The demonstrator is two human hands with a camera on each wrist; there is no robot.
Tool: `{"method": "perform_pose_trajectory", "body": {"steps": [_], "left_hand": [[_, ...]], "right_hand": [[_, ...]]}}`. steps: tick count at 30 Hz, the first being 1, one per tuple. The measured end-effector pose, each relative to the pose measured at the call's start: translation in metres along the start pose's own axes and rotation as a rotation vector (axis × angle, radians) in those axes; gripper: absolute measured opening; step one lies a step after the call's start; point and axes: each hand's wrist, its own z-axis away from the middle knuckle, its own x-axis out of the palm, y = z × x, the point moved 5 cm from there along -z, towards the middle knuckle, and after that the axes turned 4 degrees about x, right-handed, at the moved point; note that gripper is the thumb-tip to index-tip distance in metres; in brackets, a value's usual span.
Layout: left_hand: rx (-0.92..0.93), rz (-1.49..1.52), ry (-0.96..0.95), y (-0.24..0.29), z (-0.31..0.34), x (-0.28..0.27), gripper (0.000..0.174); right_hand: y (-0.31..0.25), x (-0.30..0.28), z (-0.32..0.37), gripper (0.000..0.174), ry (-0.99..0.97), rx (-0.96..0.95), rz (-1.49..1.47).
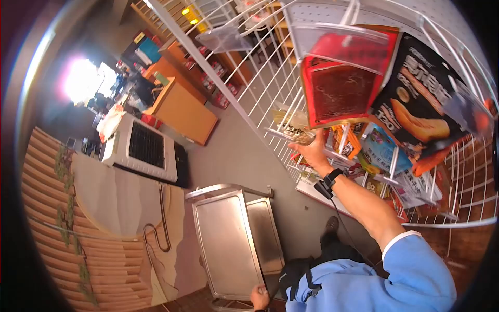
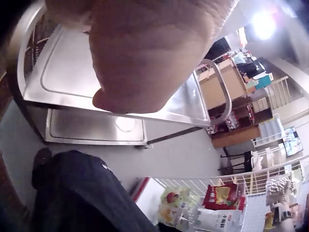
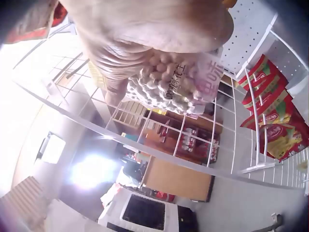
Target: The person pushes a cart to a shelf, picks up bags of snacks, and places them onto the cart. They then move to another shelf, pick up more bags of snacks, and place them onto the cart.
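Observation:
In the head view my right hand reaches into a white wire display rack and grips a clear bag of peanuts. The right wrist view shows the bag of peanuts under my right hand, with the thumb against its side; the other fingers are mostly hidden. My left hand is low at the near right corner of a metal cart, its fingers loosely curled and nothing seen in them. In the left wrist view that left hand overlaps the cart's top tray.
A red packet and a black bag hang above my right arm. Several red snack packets hang on hooks of the rack. A white air cooler and a wooden counter stand beyond the cart.

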Motion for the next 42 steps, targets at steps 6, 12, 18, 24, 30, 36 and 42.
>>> {"method": "perform_pose_trajectory", "body": {"steps": [6,12,18,24,30,36,42], "left_hand": [[0.155,0.026,-0.064,0.110,-0.003,0.007,0.034],[0.239,-0.002,-0.106,0.137,-0.063,-0.008,0.034],[0.488,0.123,-0.131,0.205,-0.147,-0.041,0.028],[0.465,0.635,-0.470,0.297,-0.187,-0.061,0.074],[0.426,0.760,-0.587,0.329,-0.191,-0.056,0.108],[0.281,0.990,-0.731,0.300,-0.209,-0.042,0.105],[0.252,1.001,-0.848,0.294,-0.215,-0.068,0.076]], "right_hand": [[0.008,0.007,-0.008,0.072,-0.027,-0.062,0.057],[0.009,0.007,-0.014,0.057,-0.168,0.072,-0.108],[-0.052,-0.005,0.035,0.056,-0.336,0.259,-0.103],[-0.096,0.021,0.110,0.053,-0.588,0.462,-0.351],[-0.063,0.057,0.186,0.068,-0.625,0.729,-0.444],[-0.042,0.058,0.212,0.081,-0.625,0.783,-0.386],[-0.030,0.056,0.228,0.099,-0.660,0.854,-0.519]]}}
